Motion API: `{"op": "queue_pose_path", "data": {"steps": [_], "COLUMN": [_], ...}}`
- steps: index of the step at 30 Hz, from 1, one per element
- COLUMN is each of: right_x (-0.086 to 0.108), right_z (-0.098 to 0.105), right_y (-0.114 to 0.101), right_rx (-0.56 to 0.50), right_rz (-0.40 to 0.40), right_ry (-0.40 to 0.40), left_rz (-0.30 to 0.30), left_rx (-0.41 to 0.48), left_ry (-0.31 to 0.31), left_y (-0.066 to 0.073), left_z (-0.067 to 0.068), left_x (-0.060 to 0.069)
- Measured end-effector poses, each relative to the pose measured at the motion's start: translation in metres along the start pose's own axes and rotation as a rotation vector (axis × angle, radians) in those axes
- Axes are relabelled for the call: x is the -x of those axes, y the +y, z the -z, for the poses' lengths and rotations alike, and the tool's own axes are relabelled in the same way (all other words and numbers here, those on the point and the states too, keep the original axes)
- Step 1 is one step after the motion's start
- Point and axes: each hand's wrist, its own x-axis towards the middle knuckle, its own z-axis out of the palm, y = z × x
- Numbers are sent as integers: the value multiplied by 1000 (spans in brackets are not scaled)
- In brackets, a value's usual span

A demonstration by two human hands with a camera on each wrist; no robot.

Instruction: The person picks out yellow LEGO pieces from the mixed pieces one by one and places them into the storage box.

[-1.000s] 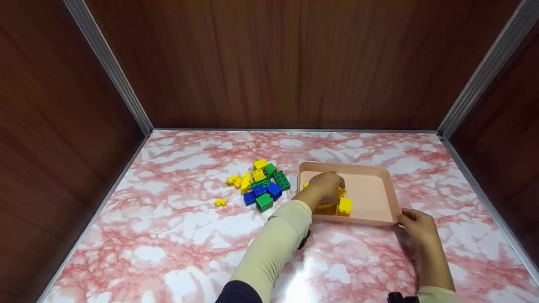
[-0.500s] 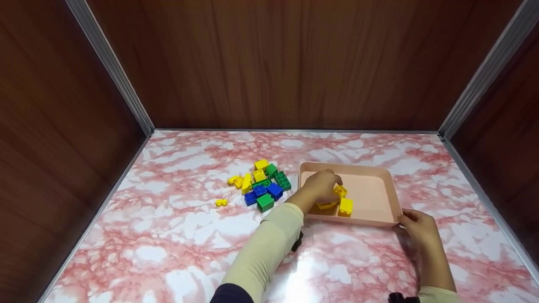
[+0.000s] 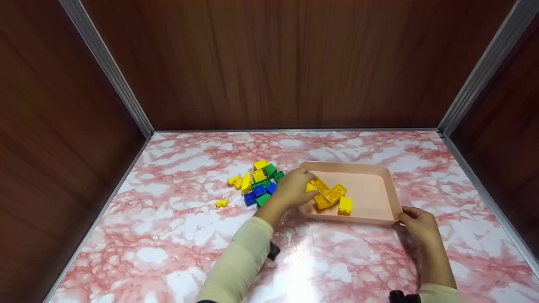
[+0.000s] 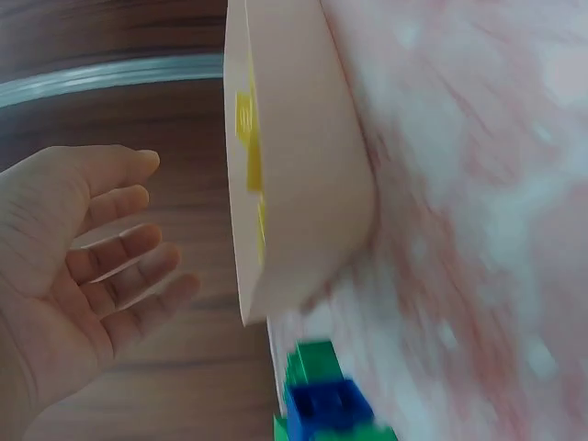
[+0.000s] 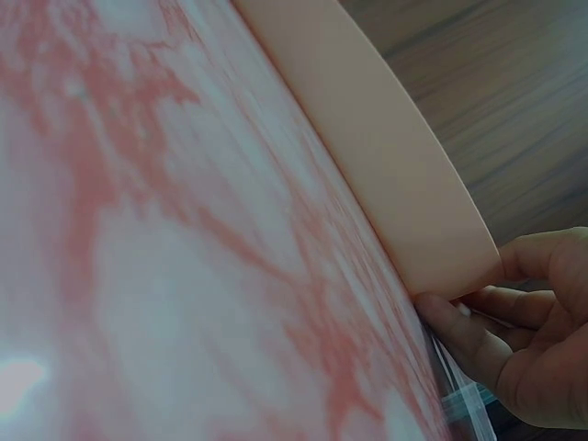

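Observation:
My left hand is over the left wall of the peach tray, between the tray and the brick pile. In the left wrist view the left hand holds nothing, its fingers loosely bent and spread beside the tray wall. Several yellow bricks lie in the tray's left half, one near the front wall. With thumb and fingers my right hand pinches the tray's front right corner; the right wrist view shows the right hand at that corner of the tray.
Left of the tray lies a pile of yellow, blue and green bricks, partly behind the left hand. A small yellow brick lies apart at the left. Wooden panels enclose the marbled table.
My left hand has moved left from the yellow bricks inside the tray to its left wall, uncovering those bricks. The right hand stays at the tray's corner.

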Motion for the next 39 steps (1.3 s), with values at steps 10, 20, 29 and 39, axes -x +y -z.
{"op": "queue_pose_path", "data": {"steps": [10,20,29,39], "right_x": [-1,-1,0,-2], "right_z": [0,1,1,0], "right_y": [-1,-1,0,-1], "right_rx": [-9,15,-44,46], "right_rz": [-13,0,14,-27], "right_ry": [16,23,18,24], "left_rz": [85,269,325,385], "left_rx": [7,93,118,152], "left_ry": [162,270,311,289], "left_y": [-50,-99,-134,-162], "left_z": [8,17,17,12], "left_x": [52,96,121,134]}}
